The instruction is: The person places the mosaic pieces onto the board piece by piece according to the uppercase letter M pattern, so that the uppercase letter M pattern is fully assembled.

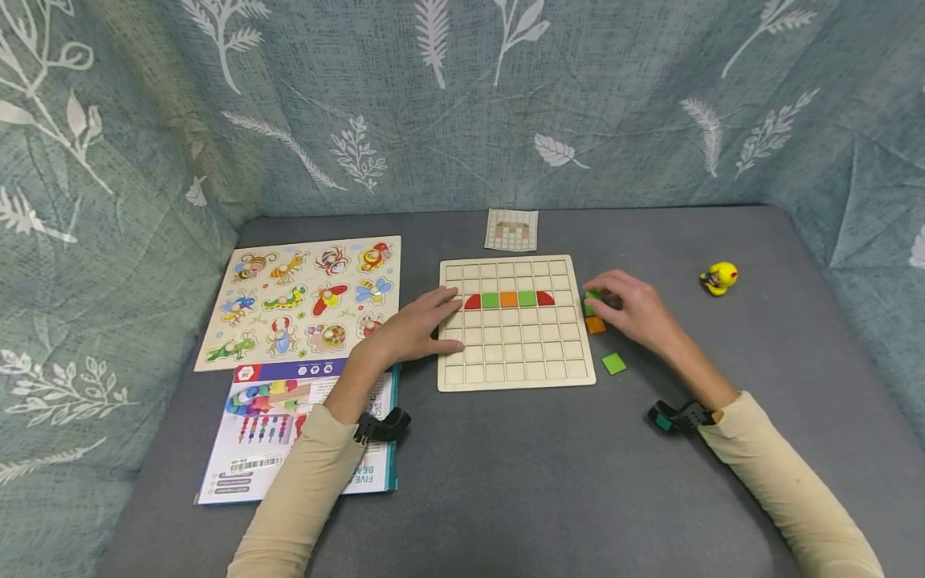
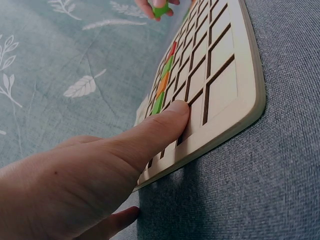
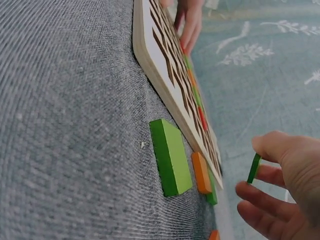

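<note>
A wooden grid board (image 1: pixel 516 353) lies flat, one row filled with red quarter-round end pieces, green squares and an orange square (image 1: pixel 509 299). My left hand (image 1: pixel 415 325) rests at its left edge, fingers spread; the left wrist view shows the thumb (image 2: pixel 167 120) on the board's face. Just off the right edge is my right hand (image 1: pixel 632 309). In the right wrist view it pinches a small green tile (image 3: pixel 254 168) between thumb and fingertips. Below that hand sit an orange tile (image 1: pixel 596 324) and a green piece partly hidden by the fingers. A loose green tile (image 1: pixel 613 364) lies nearer me.
A pattern card (image 1: pixel 511 230) lies behind the board. On the left, an insect peg puzzle (image 1: pixel 303 301) overlaps a printed box (image 1: pixel 224 474). A small yellow duck toy (image 1: pixel 719 278) stands far right. Patterned cloth (image 1: pixel 462 120) hangs behind the grey table (image 1: pixel 506 482).
</note>
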Demonstrator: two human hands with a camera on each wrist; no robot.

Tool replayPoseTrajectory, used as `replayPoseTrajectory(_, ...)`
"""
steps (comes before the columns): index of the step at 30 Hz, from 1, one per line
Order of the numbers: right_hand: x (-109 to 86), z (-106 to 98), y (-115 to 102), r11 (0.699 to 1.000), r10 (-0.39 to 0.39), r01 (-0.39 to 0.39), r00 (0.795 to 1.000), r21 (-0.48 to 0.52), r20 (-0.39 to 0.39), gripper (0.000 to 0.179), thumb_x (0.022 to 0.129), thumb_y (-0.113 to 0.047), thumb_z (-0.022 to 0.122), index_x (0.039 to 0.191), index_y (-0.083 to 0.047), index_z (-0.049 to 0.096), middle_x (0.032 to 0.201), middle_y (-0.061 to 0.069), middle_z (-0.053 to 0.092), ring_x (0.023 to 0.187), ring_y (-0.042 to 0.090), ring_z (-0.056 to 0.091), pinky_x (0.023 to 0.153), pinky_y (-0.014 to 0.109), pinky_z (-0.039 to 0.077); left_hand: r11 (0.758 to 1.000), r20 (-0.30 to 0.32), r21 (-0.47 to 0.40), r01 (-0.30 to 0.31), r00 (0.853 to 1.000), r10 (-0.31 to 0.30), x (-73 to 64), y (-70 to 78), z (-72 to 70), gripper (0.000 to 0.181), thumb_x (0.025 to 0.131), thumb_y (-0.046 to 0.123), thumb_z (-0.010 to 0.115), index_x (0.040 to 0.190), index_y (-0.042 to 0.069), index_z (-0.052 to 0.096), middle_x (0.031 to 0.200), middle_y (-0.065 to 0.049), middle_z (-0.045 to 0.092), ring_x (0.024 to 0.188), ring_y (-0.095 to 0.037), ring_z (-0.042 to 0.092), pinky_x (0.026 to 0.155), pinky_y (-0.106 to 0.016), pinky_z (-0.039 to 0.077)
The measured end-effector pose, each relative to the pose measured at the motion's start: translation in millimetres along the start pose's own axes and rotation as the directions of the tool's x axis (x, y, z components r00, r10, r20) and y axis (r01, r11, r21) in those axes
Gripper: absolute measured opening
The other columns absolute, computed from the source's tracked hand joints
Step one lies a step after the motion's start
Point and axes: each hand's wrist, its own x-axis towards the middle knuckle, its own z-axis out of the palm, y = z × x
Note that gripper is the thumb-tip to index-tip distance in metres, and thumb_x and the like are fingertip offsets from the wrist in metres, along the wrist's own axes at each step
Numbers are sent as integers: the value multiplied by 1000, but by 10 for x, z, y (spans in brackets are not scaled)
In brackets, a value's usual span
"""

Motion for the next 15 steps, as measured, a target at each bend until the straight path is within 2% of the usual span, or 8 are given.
replayPoseTrajectory(15, 9, 15, -26, 1000, -26, 26, 1000, 17, 1, 22, 89, -8, 69, 110, -2, 69, 108, 14, 64, 80, 21, 63, 68, 39, 53, 1000, 2, 5, -1, 1000, 1, 2, -3, 1, 80, 91, 44, 65, 153, 9, 29, 162, -12, 20, 150, -32, 19, 119, -51, 26)
